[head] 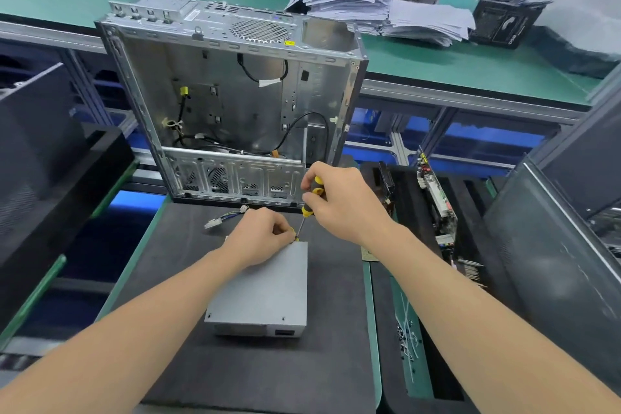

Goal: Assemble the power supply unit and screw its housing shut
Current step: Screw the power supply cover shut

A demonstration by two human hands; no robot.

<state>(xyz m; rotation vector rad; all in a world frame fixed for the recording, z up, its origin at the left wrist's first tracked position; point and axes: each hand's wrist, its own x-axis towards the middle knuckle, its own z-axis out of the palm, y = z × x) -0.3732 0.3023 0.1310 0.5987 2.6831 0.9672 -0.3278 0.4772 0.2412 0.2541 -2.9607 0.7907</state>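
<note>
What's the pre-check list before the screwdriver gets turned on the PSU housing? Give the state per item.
1. Right hand grips the screwdriver by its handle: ok.
2. Tip sits at the far right corner of the power supply unit: ok.
3. Left hand pinches at the tip to steady it: ok.
4. Screw on the tip and in its hole: cannot tell, the fingers hide it.
5. Housing lies flat on the foam mat: ok.
6. Cable connectors lie on the mat, away from the tip: ok.
</note>
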